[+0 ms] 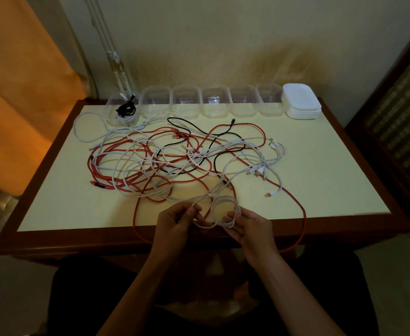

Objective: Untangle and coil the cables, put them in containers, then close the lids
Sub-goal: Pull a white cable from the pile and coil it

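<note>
A tangle of red, white and black cables (175, 158) is spread over the middle of the table. At the front edge my right hand (250, 226) holds a small coil of white cable (224, 212). My left hand (177, 223) pinches the same white cable where it runs into the coil; the cable's free length leads back into the tangle. Several clear containers (215, 101) stand in a row along the far edge. The leftmost container (124, 110) holds coiled black and white cables. A stack of white lids (302, 101) stands at the row's right end.
The table (53, 202) has a cream top and a dark wooden rim. A red cable (304, 219) hangs in a loop over the front edge. An orange curtain hangs at the left; a wall stands behind and a dark piece of furniture stands at the right.
</note>
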`<control>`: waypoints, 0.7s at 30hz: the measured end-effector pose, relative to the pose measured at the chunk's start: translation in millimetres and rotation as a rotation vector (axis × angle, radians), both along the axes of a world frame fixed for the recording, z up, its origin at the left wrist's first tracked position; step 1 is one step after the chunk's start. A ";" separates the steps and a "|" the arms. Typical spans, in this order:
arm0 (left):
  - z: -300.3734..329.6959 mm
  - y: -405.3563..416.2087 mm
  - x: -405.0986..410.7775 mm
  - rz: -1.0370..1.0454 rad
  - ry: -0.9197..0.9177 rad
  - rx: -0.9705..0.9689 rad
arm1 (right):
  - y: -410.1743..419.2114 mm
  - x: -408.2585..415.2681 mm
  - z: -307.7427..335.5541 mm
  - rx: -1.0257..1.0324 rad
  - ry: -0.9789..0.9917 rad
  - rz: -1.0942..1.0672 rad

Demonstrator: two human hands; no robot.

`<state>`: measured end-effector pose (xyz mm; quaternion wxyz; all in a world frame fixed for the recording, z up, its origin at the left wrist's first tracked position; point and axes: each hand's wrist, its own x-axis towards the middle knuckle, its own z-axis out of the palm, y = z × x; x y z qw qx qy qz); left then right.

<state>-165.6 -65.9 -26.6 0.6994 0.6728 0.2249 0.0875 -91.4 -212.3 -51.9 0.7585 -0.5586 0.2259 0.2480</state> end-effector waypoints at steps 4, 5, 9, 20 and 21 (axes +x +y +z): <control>-6.9 -0.4 0.8 0.160 0.127 -0.094 | -3.6 1.2 4.2 0.117 -0.065 -0.080; -8.7 1.4 1.0 0.146 0.168 -0.102 | -5.4 1.7 5.4 0.146 -0.087 -0.068; -7.3 8.2 0.9 0.022 0.314 -0.111 | -12.4 5.6 13.3 0.266 -0.140 0.040; -7.2 15.2 9.8 -0.101 0.258 -0.218 | -8.0 1.1 16.0 0.529 -0.021 0.165; -8.4 14.9 11.0 -0.104 0.247 -0.215 | -7.5 -0.2 15.2 0.542 -0.018 0.176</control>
